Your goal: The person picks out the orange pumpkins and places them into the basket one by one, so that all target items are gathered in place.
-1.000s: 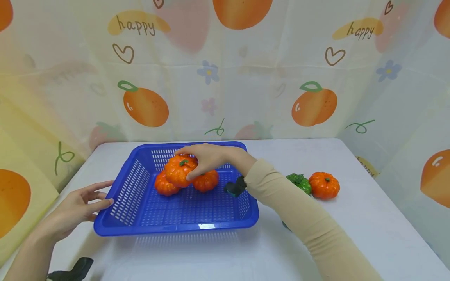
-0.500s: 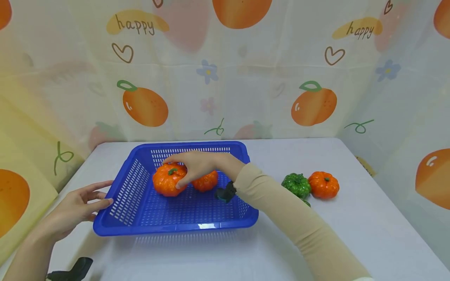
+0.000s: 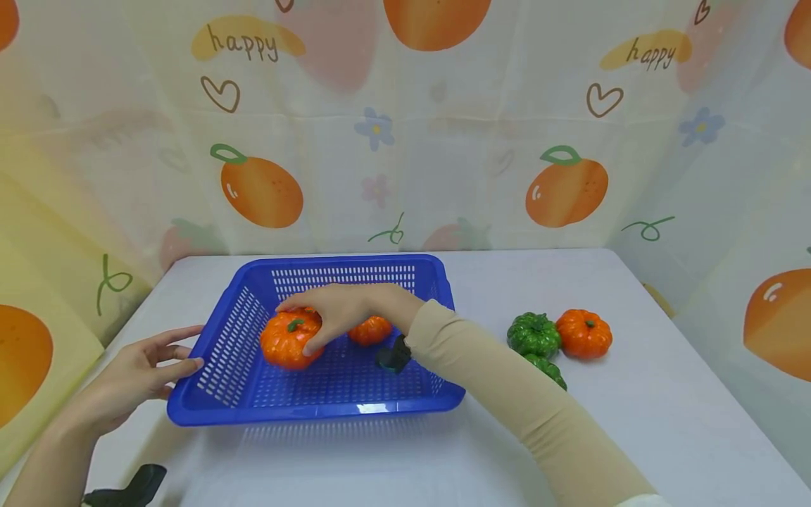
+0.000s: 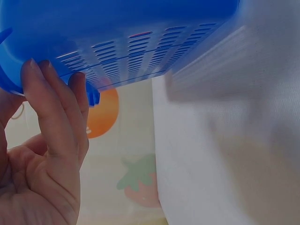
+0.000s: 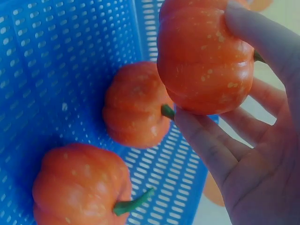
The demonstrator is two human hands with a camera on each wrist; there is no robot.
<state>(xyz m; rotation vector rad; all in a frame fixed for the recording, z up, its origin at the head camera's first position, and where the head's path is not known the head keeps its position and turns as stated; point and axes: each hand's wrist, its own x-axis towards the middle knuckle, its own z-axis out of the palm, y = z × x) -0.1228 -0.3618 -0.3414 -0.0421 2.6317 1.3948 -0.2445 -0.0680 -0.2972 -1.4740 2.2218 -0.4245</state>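
Note:
My right hand (image 3: 338, 310) grips an orange toy pumpkin (image 3: 290, 341) with a green stem, thumb on one side and fingers on the other. It holds the pumpkin inside the blue plastic basket (image 3: 317, 412), toward the left. Another orange pumpkin (image 3: 369, 331) lies in the basket just right of the hand. In the right wrist view, the held pumpkin (image 5: 205, 58) is above two others, a nearer pumpkin (image 5: 79, 185) and a farther pumpkin (image 5: 136, 105). My left hand (image 3: 148, 366) holds the basket's left rim; its fingers (image 4: 54, 110) lie against the outer wall in the left wrist view.
Right of the basket, a green pumpkin (image 3: 533, 334) and an orange pumpkin (image 3: 584, 334) stand side by side on the white table (image 3: 671, 422). A second green one (image 3: 548, 370) is partly behind the right sleeve. A fruit-print curtain (image 3: 443, 176) surrounds the table.
My right hand has moved left and down inside the basket with the pumpkin in its grip. The green pumpkins have come out from behind the sleeve. The left hand stays on the rim.

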